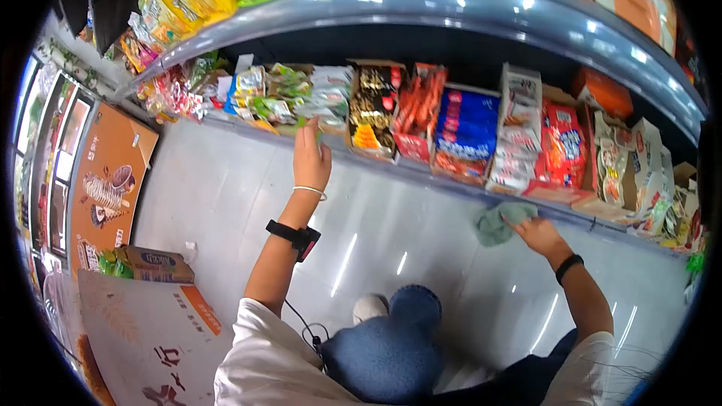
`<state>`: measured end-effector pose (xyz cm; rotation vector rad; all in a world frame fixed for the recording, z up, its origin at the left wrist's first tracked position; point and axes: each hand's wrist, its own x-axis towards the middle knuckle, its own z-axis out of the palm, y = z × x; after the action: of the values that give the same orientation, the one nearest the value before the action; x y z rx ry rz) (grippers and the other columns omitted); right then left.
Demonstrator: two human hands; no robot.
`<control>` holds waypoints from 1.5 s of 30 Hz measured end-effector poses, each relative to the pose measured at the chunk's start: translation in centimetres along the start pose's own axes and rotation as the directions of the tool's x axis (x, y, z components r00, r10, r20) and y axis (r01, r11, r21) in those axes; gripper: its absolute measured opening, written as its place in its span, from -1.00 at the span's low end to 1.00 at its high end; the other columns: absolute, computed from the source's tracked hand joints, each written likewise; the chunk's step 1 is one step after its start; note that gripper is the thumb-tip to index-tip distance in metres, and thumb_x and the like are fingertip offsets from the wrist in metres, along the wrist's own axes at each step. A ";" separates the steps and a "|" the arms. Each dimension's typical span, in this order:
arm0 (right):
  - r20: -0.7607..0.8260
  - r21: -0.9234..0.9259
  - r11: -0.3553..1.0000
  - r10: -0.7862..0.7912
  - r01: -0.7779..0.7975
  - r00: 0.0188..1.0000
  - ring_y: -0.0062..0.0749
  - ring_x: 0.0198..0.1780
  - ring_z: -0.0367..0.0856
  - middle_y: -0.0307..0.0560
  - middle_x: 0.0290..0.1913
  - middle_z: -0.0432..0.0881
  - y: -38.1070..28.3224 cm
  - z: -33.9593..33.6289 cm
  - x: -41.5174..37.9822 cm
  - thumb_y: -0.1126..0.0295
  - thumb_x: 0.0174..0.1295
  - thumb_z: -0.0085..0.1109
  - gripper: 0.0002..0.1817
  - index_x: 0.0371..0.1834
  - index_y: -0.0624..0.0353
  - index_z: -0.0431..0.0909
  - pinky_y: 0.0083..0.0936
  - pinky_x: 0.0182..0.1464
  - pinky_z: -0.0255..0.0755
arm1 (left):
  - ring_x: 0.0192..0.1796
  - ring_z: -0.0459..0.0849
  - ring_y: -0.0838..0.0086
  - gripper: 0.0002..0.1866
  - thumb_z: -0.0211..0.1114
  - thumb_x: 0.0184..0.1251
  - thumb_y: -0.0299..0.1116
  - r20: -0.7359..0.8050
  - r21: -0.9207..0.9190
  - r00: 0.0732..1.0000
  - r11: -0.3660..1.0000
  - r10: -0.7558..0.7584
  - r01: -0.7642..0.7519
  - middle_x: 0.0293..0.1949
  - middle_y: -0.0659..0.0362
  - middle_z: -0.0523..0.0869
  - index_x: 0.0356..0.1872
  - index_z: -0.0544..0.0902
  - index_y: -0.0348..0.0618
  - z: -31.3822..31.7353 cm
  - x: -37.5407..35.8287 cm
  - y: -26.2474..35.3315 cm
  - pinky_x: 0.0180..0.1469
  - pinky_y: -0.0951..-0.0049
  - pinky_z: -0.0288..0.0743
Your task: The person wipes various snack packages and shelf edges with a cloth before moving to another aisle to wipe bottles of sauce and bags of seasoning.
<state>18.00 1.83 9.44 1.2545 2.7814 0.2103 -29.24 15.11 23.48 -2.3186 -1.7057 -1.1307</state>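
Observation:
My left hand point(311, 162) reaches up to the lower shelf, its fingers close together around a small green packet point(319, 135) that is mostly hidden behind them. Just beyond it lie green and white snack packets point(286, 86) in an open box. In my right hand point(543, 237) is a crumpled grey-green cloth point(496, 224), gripped at its right side. The cloth hangs at the shelf's front edge, below boxes of red snack bags point(562, 143) and white packets point(517, 124).
A shiny upper shelf edge point(421, 1) curves above the lower row. Boxes of black packets point(374, 105), red sticks point(423, 101) and blue packets point(466, 124) stand between my hands. On the left are a brown freezer point(109, 180) and a large carton point(143, 331) on the tiled floor.

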 end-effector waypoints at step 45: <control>0.506 0.680 -0.670 0.131 -0.300 0.852 -0.63 -0.14 0.48 -0.18 -0.21 0.59 -7.9 -3.4 -4.3 0.12 0.19 0.08 -0.56 -0.08 0.30 0.50 -0.58 -0.08 0.37 | -0.10 0.54 0.59 -0.64 0.21 0.20 -0.31 0.898 -0.116 -0.120 0.492 0.423 0.863 -0.13 0.20 0.60 0.00 0.46 -0.23 13.6 -6.9 19.9 -0.03 0.55 0.39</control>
<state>14.57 -6.92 11.67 1.7862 1.2573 -3.0901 -6.19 7.75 16.90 -4.2849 -2.4322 0.8591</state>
